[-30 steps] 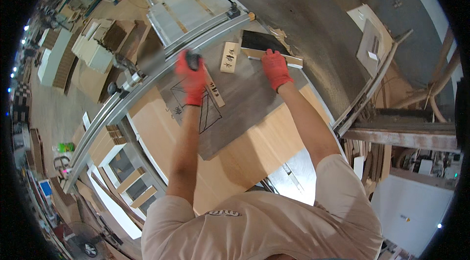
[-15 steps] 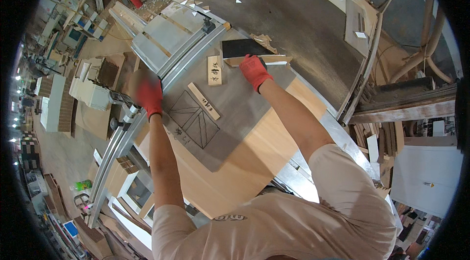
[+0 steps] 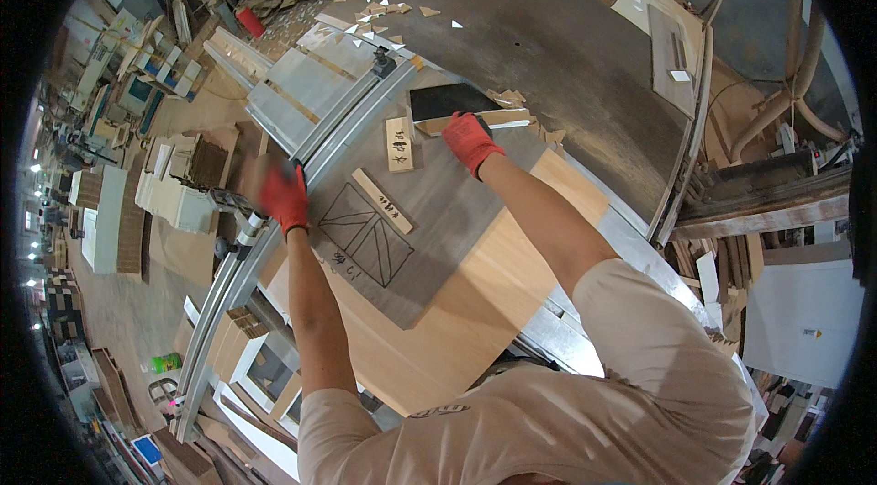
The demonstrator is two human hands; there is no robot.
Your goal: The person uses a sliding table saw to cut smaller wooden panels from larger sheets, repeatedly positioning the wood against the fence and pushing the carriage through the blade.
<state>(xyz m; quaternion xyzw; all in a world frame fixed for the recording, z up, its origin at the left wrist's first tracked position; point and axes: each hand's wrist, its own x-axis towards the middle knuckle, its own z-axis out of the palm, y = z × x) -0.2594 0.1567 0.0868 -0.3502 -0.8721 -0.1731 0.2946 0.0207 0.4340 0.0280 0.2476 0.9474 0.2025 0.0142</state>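
Observation:
My right hand (image 3: 472, 140), in a red glove, is closed on a narrow wooden strip (image 3: 433, 125) along the near edge of a black panel (image 3: 449, 102). The strip and panel lie at the far end of a grey-brown board (image 3: 429, 238) with a line drawing on it. Two short wooden pieces with writing lie on that board: an upper block (image 3: 399, 144) and a slanted lower stick (image 3: 383, 201). My left hand (image 3: 287, 196), also red-gloved, is at the metal rail (image 3: 343, 124) on the left. A blur covers part of it, so its fingers cannot be made out.
Beneath the grey-brown board is a pale wood panel (image 3: 457, 334). A wide dark machine table (image 3: 566, 56) stretches beyond, with small offcuts (image 3: 388, 10) scattered at its far left. Stacked boards (image 3: 187, 174) stand left of the rail. A curved guard edge (image 3: 692, 133) bounds the right side.
The view has shifted a little. My right hand, the wooden strip and the black panel have moved slightly left over the board. My left hand stays by the rail.

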